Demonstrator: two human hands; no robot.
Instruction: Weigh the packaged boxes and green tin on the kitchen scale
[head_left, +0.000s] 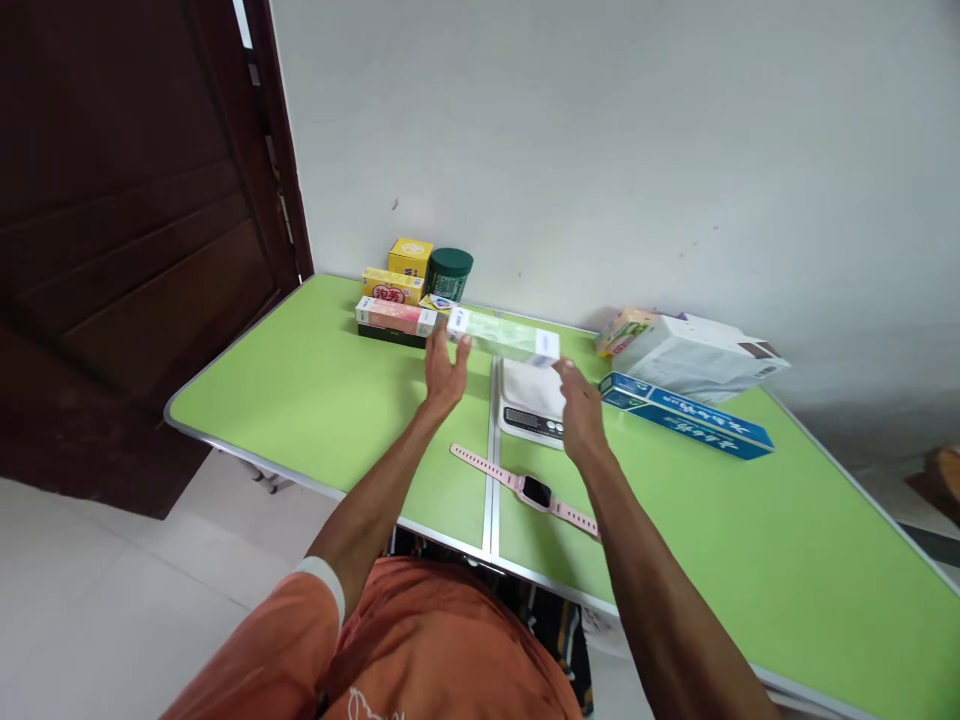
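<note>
A long, slim white and pale green carton [504,337], slightly blurred, is held level above a white digital scale [525,418]. My left hand [445,372] grips its left end, thumb and fingers around the corner. At the opposite end, the fingers of my right hand [581,405] close on the lower right corner. Behind my left fingers lies a pink and white carton [396,315] on top of a dark one [391,335]. A smartwatch with a pink strap [536,491] lies stretched out in front of the scale.
Yellow boxes [393,287] and a green-lidded tub [450,272] stand at the back left by the wall. To the right are a blue carton [686,412] and a white package [694,355]. The green table [300,375] has a metal-edged seam.
</note>
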